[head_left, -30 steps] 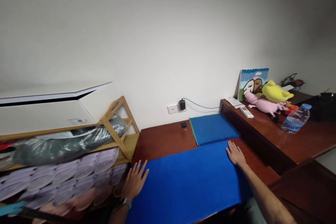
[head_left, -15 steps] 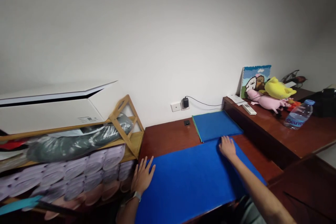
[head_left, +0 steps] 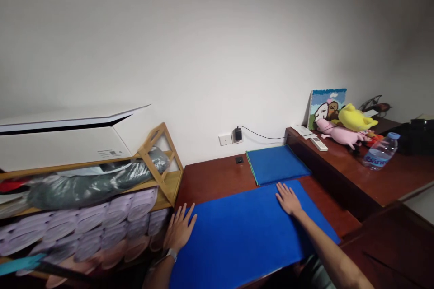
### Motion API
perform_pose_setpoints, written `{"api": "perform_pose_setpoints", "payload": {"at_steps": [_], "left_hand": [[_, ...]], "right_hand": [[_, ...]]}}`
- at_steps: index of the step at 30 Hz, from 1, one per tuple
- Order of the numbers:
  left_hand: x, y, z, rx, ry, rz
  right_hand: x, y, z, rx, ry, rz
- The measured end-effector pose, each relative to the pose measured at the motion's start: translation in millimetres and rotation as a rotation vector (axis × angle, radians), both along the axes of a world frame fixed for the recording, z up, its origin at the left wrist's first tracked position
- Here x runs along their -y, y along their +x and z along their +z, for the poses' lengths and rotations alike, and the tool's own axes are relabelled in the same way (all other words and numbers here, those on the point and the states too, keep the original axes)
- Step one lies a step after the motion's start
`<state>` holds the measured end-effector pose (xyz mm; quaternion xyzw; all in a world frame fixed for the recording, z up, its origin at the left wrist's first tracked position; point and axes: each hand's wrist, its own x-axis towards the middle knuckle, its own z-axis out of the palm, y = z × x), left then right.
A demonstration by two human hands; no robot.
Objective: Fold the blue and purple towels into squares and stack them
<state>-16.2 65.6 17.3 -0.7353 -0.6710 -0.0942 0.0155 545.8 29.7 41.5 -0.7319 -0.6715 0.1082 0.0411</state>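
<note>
A bright blue mat or cloth [head_left: 237, 235] lies flat over the front of a reddish-brown wooden table [head_left: 210, 180]. My left hand [head_left: 179, 229], with a watch on the wrist, rests at the mat's left edge, fingers spread and holding nothing. Near the far right part of the mat, my right hand [head_left: 288, 199] lies palm down with its fingers outstretched. Just beyond it is a folded, darker blue cloth [head_left: 278, 165] with a green edge on its left side.
At left stands a wooden rack [head_left: 172, 187] with lilac slippers [head_left: 115, 212], a plastic-wrapped bundle [head_left: 91, 187] and a white box [head_left: 61, 149]. A raised surface at right holds a water bottle [head_left: 379, 153], plush toys [head_left: 356, 118] and a remote [head_left: 319, 144]. A black charger [head_left: 238, 133] is plugged into the wall.
My right hand has shifted slightly left and toward me on the mat, and its fingers have spread flatter. My left hand stays at the left edge. The view has moved a little.
</note>
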Motion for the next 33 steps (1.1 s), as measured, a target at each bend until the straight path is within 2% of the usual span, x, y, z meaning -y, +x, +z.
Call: {"api": "perform_pose_setpoints", "payload": {"at_steps": [3, 5, 9, 11, 13, 16, 19, 21, 24, 26, 27, 28, 30, 33], "left_hand": [[1.7, 0.7, 3.7, -0.012, -0.023, 0.005], [3.2, 1.0, 5.8, -0.013, -0.025, 0.004], [4.3, 0.7, 6.2, 0.011, -0.004, -0.008], [3.7, 0.8, 5.0, 0.023, 0.013, -0.006], [2.9, 1.3, 3.9, 0.028, 0.023, -0.001], [2.5, 2.4, 3.6, 0.032, 0.025, 0.002], [3.7, 3.8, 6.0, 0.035, 0.019, -0.011], [5.1, 5.1, 8.9, 0.029, 0.002, -0.013], [6.8, 7.3, 13.6, 0.019, -0.022, 0.003], [6.8, 7.7, 15.6, 0.015, -0.038, 0.008], [6.5, 7.5, 15.9, 0.013, -0.046, 0.01], [6.0, 7.0, 15.8, 0.013, -0.05, 0.011], [4.6, 5.4, 14.6, 0.011, -0.048, 0.004], [2.9, 3.8, 12.2, 0.003, -0.038, -0.003]], "right_hand": [[3.6, 63.6, -7.3, 0.056, -0.043, -0.16], [4.3, 86.8, -14.1, 0.07, -0.055, -0.212], [4.6, 92.6, -18.5, 0.075, -0.052, -0.229], [4.5, 86.3, -7.5, 0.079, -0.06, -0.246], [3.1, 77.7, 12.2, 0.092, -0.061, -0.262], [-1.7, 51.0, 43.1, 0.109, -0.019, -0.249], [-3.8, -14.3, 53.9, 0.085, 0.057, -0.135], [-0.7, -79.9, 47.5, 0.038, 0.099, 0.004], [6.7, -180.3, 30.0, -0.145, 0.139, 0.331], [9.2, -225.3, 21.0, -0.212, 0.101, 0.414], [9.1, -237.1, 18.2, -0.227, 0.084, 0.427], [8.5, -241.1, 16.3, -0.234, 0.077, 0.43], [6.4, -226.5, 14.3, -0.234, 0.083, 0.412], [5.0, -157.9, 13.2, -0.188, 0.093, 0.297]]}}
